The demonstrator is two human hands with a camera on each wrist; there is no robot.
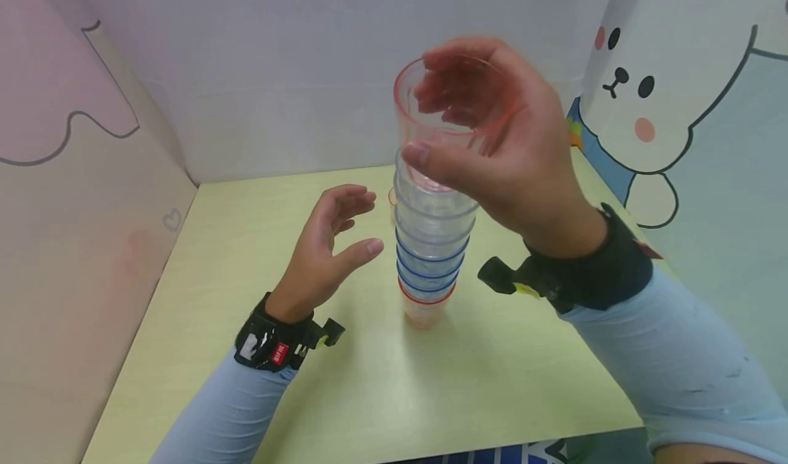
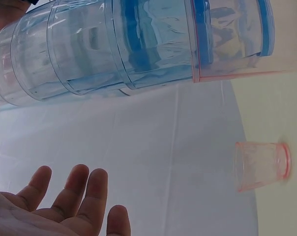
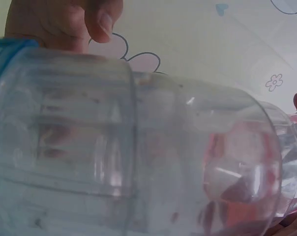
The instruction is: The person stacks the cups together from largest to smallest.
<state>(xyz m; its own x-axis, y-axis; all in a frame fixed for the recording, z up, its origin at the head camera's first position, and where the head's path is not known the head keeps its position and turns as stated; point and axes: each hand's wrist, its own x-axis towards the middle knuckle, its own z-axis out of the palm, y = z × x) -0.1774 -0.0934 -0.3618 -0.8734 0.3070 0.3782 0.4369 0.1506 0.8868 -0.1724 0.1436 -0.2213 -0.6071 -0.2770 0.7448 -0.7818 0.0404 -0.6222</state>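
A tall stack of transparent plastic cups (image 1: pixel 431 252) stands upright on the table, one nested in another, with colourless, blue and red rims. At its top is a red-rimmed cup (image 1: pixel 411 127). My right hand (image 1: pixel 535 156) holds this top cup from the right, thumb on the near side and fingers curled round the far side. Beside the stack on the left, my left hand (image 1: pixel 323 252) is held up with its fingers spread loosely and nothing in it. In the left wrist view its fingertips (image 2: pixel 97 182) are apart from the stacked cups (image 2: pixel 84 49).
A single pinkish cup (image 2: pixel 261 166) stands on the table behind the stack, mostly hidden in the head view. The pale yellow table (image 1: pixel 215 259) meets a white back wall (image 1: pixel 295 74) and printed side panels (image 1: pixel 726 142). Each wrist wears a black strap (image 1: pixel 271 344) with a small camera.
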